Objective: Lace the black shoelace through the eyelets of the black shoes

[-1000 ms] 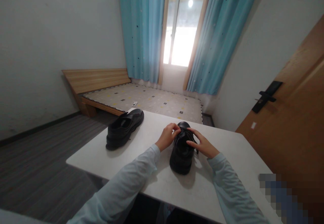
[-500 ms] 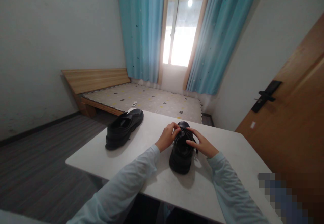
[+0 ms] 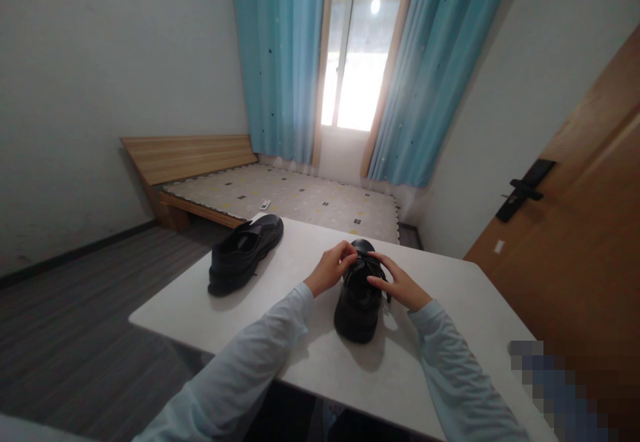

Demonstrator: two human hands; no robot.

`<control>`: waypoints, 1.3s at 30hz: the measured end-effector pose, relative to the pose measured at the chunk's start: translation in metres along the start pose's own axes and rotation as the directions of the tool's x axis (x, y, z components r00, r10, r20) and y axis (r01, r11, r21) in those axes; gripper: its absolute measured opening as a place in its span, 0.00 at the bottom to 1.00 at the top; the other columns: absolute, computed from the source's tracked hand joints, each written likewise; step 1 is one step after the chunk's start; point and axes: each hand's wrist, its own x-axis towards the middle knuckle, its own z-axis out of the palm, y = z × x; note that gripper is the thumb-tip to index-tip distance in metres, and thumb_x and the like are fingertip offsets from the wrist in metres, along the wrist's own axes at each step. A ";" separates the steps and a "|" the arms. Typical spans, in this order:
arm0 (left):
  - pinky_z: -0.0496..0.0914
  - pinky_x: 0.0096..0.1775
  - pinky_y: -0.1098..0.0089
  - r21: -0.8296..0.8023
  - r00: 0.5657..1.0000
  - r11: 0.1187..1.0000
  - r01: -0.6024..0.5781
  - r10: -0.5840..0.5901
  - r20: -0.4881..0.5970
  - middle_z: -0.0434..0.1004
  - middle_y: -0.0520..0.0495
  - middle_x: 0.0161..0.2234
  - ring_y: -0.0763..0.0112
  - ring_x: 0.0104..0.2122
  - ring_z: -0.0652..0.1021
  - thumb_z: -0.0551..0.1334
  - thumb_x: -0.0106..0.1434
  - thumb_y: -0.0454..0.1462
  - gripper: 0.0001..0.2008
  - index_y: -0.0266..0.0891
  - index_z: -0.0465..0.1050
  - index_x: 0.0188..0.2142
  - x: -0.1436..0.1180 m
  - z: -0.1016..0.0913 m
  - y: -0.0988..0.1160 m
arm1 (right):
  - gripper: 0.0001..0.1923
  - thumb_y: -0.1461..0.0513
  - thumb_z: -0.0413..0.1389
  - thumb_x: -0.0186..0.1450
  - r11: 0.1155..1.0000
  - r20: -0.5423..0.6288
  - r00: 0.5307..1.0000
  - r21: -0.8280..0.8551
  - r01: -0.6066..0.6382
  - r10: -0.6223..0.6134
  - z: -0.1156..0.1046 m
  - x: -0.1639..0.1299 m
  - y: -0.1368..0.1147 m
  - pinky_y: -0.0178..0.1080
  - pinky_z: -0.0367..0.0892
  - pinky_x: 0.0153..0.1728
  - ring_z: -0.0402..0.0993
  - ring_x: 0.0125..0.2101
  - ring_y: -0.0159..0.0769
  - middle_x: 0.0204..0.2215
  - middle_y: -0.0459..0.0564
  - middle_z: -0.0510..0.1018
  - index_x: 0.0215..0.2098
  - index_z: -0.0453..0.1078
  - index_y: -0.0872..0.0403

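A black lace-up shoe (image 3: 357, 315) stands on the white table (image 3: 300, 255), its toe pointing away from me and its heel towards me. At the shoe's upper left side my left hand (image 3: 331, 269) is closed in a pinch on the dark shoelace. My right hand (image 3: 400, 285) grips the right side of the same shoe, with its thumb by the opening and its index finger reaching across the front. A loose lace end hangs beside the right fingers. The other black shoe (image 3: 240, 262) sits apart on the table's left part, untouched.
Beyond the table is a bed with a patterned mattress (image 3: 300, 192) and a small white object (image 3: 265, 205) lying on it. Blue curtains (image 3: 285, 62) flank a bright window. A wooden door (image 3: 575, 229) with a black handle is at the right.
Hardly anything differs. My left hand and forearm have shifted very slightly left; both shoes stay in place.
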 end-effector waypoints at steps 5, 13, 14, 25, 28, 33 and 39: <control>0.64 0.32 0.74 -0.041 0.998 0.999 -0.015 0.017 0.053 0.71 0.52 0.30 0.76 0.28 0.69 0.58 0.58 0.38 0.05 0.37 0.66 0.33 0.000 -0.002 0.002 | 0.31 0.51 0.56 0.57 1.000 0.008 1.000 -0.012 0.001 -0.001 0.000 0.000 0.000 0.51 0.51 0.58 0.59 0.56 0.45 0.55 0.54 0.65 0.56 0.58 0.50; 0.64 0.36 0.72 -0.084 0.995 0.996 -0.044 0.051 0.086 0.67 0.53 0.29 0.74 0.30 0.68 0.55 0.51 0.27 0.07 0.37 0.63 0.30 0.000 -0.001 -0.001 | 0.30 0.51 0.56 0.57 1.000 0.005 1.000 -0.014 0.003 -0.003 0.000 0.000 0.002 0.51 0.52 0.57 0.59 0.56 0.45 0.55 0.53 0.65 0.56 0.58 0.50; 0.64 0.37 0.72 -0.072 0.995 0.996 -0.055 0.061 0.082 0.67 0.52 0.29 0.74 0.31 0.68 0.54 0.51 0.27 0.06 0.38 0.63 0.29 0.000 -0.001 -0.001 | 0.30 0.51 0.56 0.57 1.000 0.003 1.000 -0.012 0.008 -0.008 0.000 0.000 0.002 0.51 0.53 0.57 0.59 0.56 0.45 0.55 0.53 0.65 0.56 0.58 0.50; 0.65 0.41 0.69 -0.071 0.987 0.985 -0.160 0.161 0.008 0.68 0.48 0.32 0.71 0.36 0.70 0.54 0.56 0.28 0.05 0.38 0.62 0.26 -0.001 -0.003 0.002 | 0.30 0.50 0.56 0.57 1.000 -0.007 1.000 -0.007 0.017 -0.017 0.000 0.000 0.003 0.52 0.53 0.57 0.60 0.56 0.46 0.54 0.53 0.66 0.56 0.59 0.49; 0.65 0.40 0.70 -0.061 0.985 0.983 -0.171 0.170 -0.007 0.67 0.49 0.31 0.71 0.35 0.69 0.53 0.55 0.27 0.07 0.37 0.62 0.25 -0.001 -0.003 0.001 | 0.30 0.50 0.56 0.57 1.000 -0.009 1.000 -0.008 0.015 -0.015 0.000 -0.001 0.002 0.51 0.53 0.57 0.60 0.56 0.45 0.54 0.53 0.66 0.56 0.59 0.49; 0.65 0.36 0.73 -0.077 0.987 0.984 -0.163 0.162 -0.021 0.64 0.49 0.31 0.73 0.33 0.68 0.52 0.53 0.25 0.08 0.37 0.62 0.24 -0.001 -0.002 0.003 | 0.31 0.50 0.56 0.57 1.000 0.000 1.000 -0.007 0.002 -0.002 0.001 0.000 0.002 0.51 0.52 0.58 0.59 0.56 0.45 0.55 0.53 0.65 0.56 0.58 0.49; 0.64 0.32 0.75 -0.070 0.990 0.988 -0.140 0.140 -0.014 0.64 0.49 0.30 0.74 0.32 0.68 0.52 0.51 0.24 0.09 0.36 0.63 0.22 -0.001 -0.004 0.008 | 0.31 0.50 0.56 0.57 1.000 -0.010 1.000 0.001 0.014 -0.014 0.001 0.000 0.003 0.52 0.52 0.58 0.59 0.56 0.46 0.55 0.53 0.65 0.56 0.59 0.49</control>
